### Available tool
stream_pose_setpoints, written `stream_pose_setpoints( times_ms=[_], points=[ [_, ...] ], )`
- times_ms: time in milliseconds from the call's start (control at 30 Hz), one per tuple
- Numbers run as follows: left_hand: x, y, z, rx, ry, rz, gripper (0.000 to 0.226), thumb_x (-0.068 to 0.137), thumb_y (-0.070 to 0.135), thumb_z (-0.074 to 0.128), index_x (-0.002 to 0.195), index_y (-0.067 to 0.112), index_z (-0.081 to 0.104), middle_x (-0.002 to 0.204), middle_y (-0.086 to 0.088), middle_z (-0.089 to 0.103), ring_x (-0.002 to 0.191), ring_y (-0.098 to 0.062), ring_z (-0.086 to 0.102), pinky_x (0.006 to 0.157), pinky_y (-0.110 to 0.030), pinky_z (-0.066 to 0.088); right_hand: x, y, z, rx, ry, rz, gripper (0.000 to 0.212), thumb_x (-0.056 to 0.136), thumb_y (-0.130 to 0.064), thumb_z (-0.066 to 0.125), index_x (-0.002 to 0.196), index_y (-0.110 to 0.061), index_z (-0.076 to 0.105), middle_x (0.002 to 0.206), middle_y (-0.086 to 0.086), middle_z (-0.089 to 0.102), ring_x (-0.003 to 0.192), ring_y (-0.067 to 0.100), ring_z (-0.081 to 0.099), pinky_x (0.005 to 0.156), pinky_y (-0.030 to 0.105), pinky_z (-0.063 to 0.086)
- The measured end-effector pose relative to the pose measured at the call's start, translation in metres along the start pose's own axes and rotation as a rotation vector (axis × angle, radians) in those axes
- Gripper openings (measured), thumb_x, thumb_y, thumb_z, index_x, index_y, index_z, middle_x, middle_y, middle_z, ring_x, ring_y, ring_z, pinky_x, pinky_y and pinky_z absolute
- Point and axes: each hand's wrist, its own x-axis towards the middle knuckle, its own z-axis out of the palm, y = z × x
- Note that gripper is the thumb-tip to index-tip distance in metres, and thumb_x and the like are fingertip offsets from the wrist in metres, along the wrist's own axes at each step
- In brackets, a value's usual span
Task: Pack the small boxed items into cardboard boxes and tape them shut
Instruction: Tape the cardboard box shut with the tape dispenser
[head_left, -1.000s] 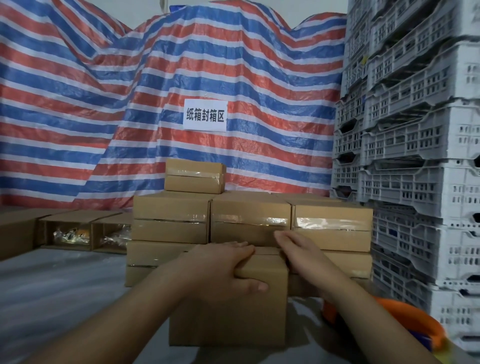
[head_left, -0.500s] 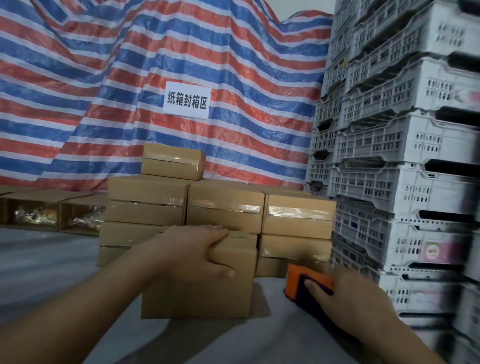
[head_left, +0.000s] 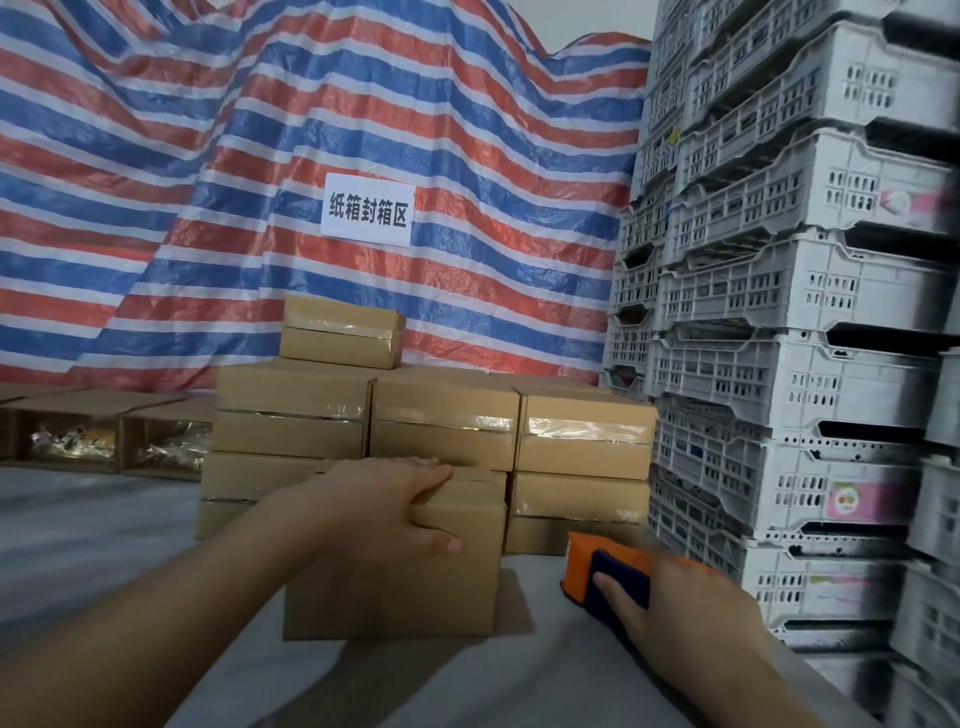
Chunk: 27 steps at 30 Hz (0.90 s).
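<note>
Head view shows the left hand (head_left: 387, 512) in the middle of the frame, laid over the top front edge of a cardboard box (head_left: 395, 577). Its fingers lie across the closed top flaps and the thumb is curled down on the front face, so the hand grips the box at this edge. The box stands on the grey counter (head_left: 93, 540), just in front of a stack of taped boxes (head_left: 441, 431).

The right hand (head_left: 675, 603) is in the lower right of the frame. Its fingers are wrapped around an orange and dark blue tape dispenser (head_left: 605, 569), which is low near the counter, to the right of the held box and apart from it. I cannot tell if the dispenser touches the counter.

The stack of taped boxes is two layers high and three boxes wide, with shiny clear tape along the seams. One smaller taped box (head_left: 340, 338) sits on top, at the left side of the stack. At the left edge of the frame, open boxes (head_left: 111, 439) lie on their sides and show shiny wrapped items inside.

Behind everything hangs a red, white and blue striped tarp (head_left: 260, 182) with a white paper sign (head_left: 368, 214) bearing black Chinese characters. On the right side of the frame, grey plastic crates (head_left: 805, 312) are stacked high, close to the boxes.
</note>
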Motion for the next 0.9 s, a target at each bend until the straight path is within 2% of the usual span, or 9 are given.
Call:
stream_pose_setpoints(
  times_ms=[167,300,367,400,500,600,700,833,900],
  points=[
    [-0.015,0.009,-0.008,0.014,-0.013,0.028,0.091,0.081,0.075,0.053,0.154,0.038,0.013,0.160,0.015,0.021,0.139,-0.012,0.034,0.106,-0.030,0.033,0.003,0.000,0.000,-0.036,0.011,0.042,0.066,0.080,-0.088,0.027,0.082,-0.031,0.060,0.066,-0.012,0.049,0.057,0.009,0.044,0.043,0.023,0.025],
    [-0.035,0.017,-0.013,-0.048,-0.034,0.054,0.083,0.086,0.078,0.036,0.154,0.039,0.011,0.161,0.016,0.015,0.144,-0.010,0.023,0.112,-0.032,0.022,0.008,0.007,-0.004,0.041,-0.004,0.076,0.067,0.078,-0.091,0.027,0.081,-0.033,0.061,0.064,-0.012,0.052,0.065,0.011,0.059,0.049,0.025,0.037],
    [-0.041,0.021,-0.024,-0.233,-0.097,0.008,0.071,0.091,0.075,0.024,0.153,0.040,0.018,0.160,0.014,0.022,0.145,-0.011,0.023,0.112,-0.034,0.019,0.019,0.006,-0.022,0.237,0.024,0.127,0.074,0.076,-0.092,0.030,0.070,-0.027,0.065,0.056,-0.009,0.056,0.058,0.011,0.059,0.048,0.025,0.038],
    [-0.042,0.022,-0.030,-0.372,-0.125,-0.020,0.065,0.093,0.072,0.021,0.150,0.041,0.028,0.154,0.012,0.034,0.142,-0.013,0.030,0.112,-0.036,0.020,0.027,0.004,-0.037,0.375,0.052,0.146,0.079,0.073,-0.092,0.032,0.062,-0.022,0.067,0.048,-0.006,0.057,0.052,0.010,0.058,0.046,0.024,0.037],
    [-0.044,0.019,-0.044,-0.725,-0.129,-0.042,0.046,0.101,0.059,0.021,0.122,0.036,0.055,0.117,0.012,0.062,0.112,-0.009,0.057,0.109,-0.037,0.035,0.055,-0.013,-0.085,0.892,0.081,0.168,0.081,0.069,-0.087,0.045,0.056,-0.011,0.072,0.046,0.004,0.063,0.046,0.018,0.062,0.049,0.027,0.040],
    [-0.042,0.007,-0.041,-1.006,-0.054,-0.108,0.048,0.103,0.053,0.024,0.125,0.028,0.059,0.124,0.007,0.064,0.115,-0.009,0.058,0.108,-0.033,0.037,0.080,-0.043,-0.122,1.369,-0.199,0.101,0.069,0.064,-0.078,0.065,0.074,-0.010,0.077,0.071,0.011,0.075,0.057,0.021,0.070,0.057,0.034,0.058],
    [-0.038,-0.001,-0.034,-1.212,0.093,-0.165,0.055,0.103,0.053,0.024,0.115,0.018,0.064,0.116,0.000,0.070,0.111,-0.011,0.063,0.109,-0.035,0.040,0.100,-0.081,-0.140,1.652,-0.425,-0.028,0.053,0.075,-0.059,0.073,0.100,-0.011,0.076,0.083,0.009,0.076,0.065,0.021,0.072,0.057,0.031,0.061],
    [-0.036,-0.005,-0.033,-1.499,0.255,-0.231,0.073,0.100,0.060,0.015,0.111,0.007,0.065,0.105,-0.013,0.074,0.102,-0.022,0.069,0.094,-0.034,0.047,0.110,-0.122,-0.140,1.646,-0.635,-0.133,0.057,0.074,-0.053,0.073,0.112,-0.011,0.068,0.087,0.011,0.076,0.067,0.021,0.071,0.066,0.031,0.061],
    [-0.038,-0.009,-0.031,-1.648,0.277,-0.252,0.081,0.100,0.062,0.010,0.110,0.004,0.066,0.108,-0.016,0.073,0.105,-0.026,0.067,0.100,-0.037,0.043,0.110,-0.131,-0.134,1.558,-0.639,-0.193,0.060,0.072,-0.054,0.074,0.114,-0.012,0.067,0.094,0.015,0.076,0.070,0.023,0.072,0.071,0.034,0.061]
  ],
)
